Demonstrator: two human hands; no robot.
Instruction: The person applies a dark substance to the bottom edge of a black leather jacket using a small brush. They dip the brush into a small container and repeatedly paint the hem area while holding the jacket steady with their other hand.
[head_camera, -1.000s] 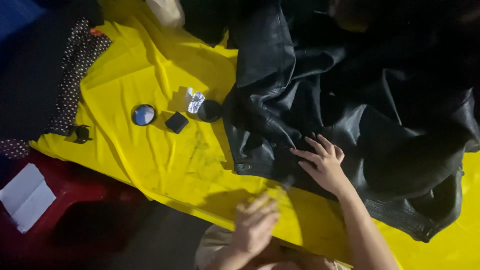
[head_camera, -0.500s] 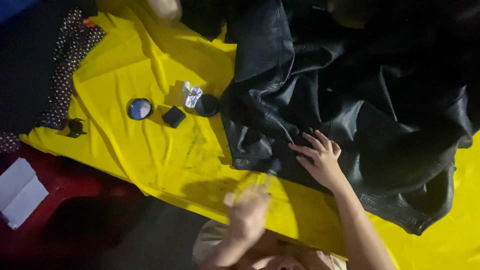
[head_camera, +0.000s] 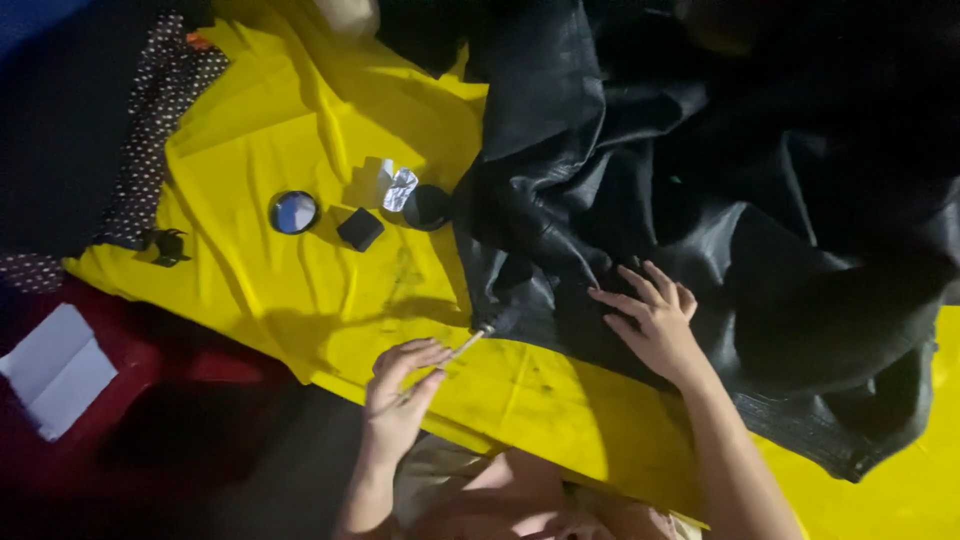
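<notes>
Black leather garment (head_camera: 700, 200) lies spread over the yellow cloth (head_camera: 300, 290). Your right hand (head_camera: 650, 320) rests on it flat, fingers spread, gripping nothing. Your left hand (head_camera: 400, 395) pinches a thin stick-like tool (head_camera: 455, 352), its tip touching the garment's lower edge. A round tin (head_camera: 294, 212) sits well apart.

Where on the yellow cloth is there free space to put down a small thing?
The yellow cloth is bare above the round tin, and also between the left hand and the right hand, below the black garment. It is crowded around the black cube, foil piece and dark lid.
</notes>
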